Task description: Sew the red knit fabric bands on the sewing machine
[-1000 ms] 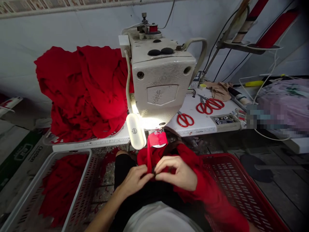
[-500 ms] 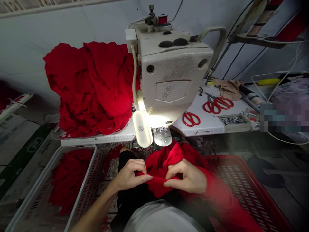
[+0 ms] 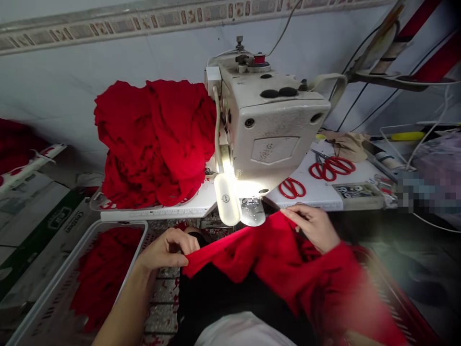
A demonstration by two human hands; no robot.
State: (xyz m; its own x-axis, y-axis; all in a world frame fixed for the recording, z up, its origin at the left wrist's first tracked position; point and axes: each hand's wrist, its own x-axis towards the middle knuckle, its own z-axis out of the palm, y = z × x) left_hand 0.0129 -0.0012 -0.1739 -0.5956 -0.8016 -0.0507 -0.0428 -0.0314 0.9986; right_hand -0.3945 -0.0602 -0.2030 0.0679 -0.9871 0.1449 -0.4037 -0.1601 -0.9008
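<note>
A red piece of fabric (image 3: 248,240) is stretched between my two hands in front of the sewing machine (image 3: 277,129). My left hand (image 3: 171,250) pinches the fabric's left end between thumb and fingers, over my lap. Higher up and to the right, my right hand (image 3: 313,226) pinches the other end of the same edge. The edge runs taut and slanted just below the machine's lit lamp (image 3: 227,199) and its presser area. Loose folds of the fabric hang below, and red cloth lies along my right forearm.
A large heap of red fabric (image 3: 154,144) sits left of the machine. A white basket (image 3: 144,230) with red cloth stands at lower left, a red basket (image 3: 396,298) at lower right. Red-handled scissors (image 3: 291,188) and a small parts tray (image 3: 356,192) lie on the white table (image 3: 306,204).
My hands have moved apart, the left going left and the right going up and right, drawing the red fabric's edge out straight. The camera view has tilted upward.
</note>
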